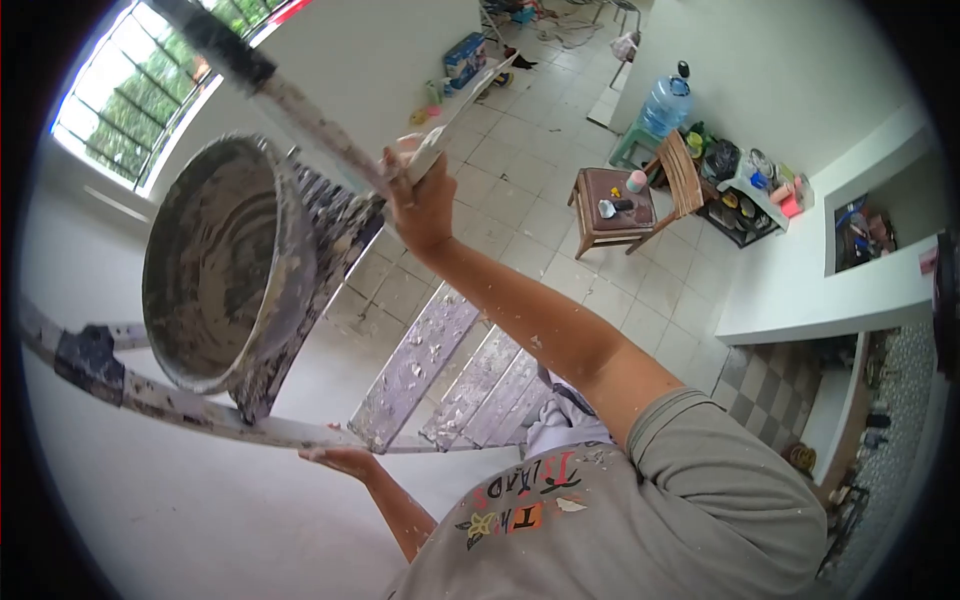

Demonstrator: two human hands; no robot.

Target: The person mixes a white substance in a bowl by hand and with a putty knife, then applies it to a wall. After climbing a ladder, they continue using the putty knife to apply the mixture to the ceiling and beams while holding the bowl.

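In the head view, a mortar-caked bucket (215,270) stands at the left on the crusted top platform (335,215) of a stepladder (415,375), its mouth tilted towards the viewer and grey residue lining its inside. The right hand (422,200) is clenched beside the ladder's far rail (320,135), apparently around a whitish flat tool (470,105) whose long edge points away to the far right; the blade is seen nearly edge-on, so its exact kind is hard to tell. The left hand (342,455) touches the near rail (255,428) from beneath; whether its fingers close on it cannot be told. Splattered steps run between the two rails towards the grey shirt (640,510), standing in the way of part of the tiled floor (525,220).

Beyond the ladder, to the right, a wooden chair (590,190) carries a pink-and-pale container (637,181) and small items. Behind it, a blue water bottle (668,105) sits on a green stool (628,150), near a cluttered black rack (738,218). A blue box (465,60) lies far off by the wall, and a barred window (130,115) is at the far left.
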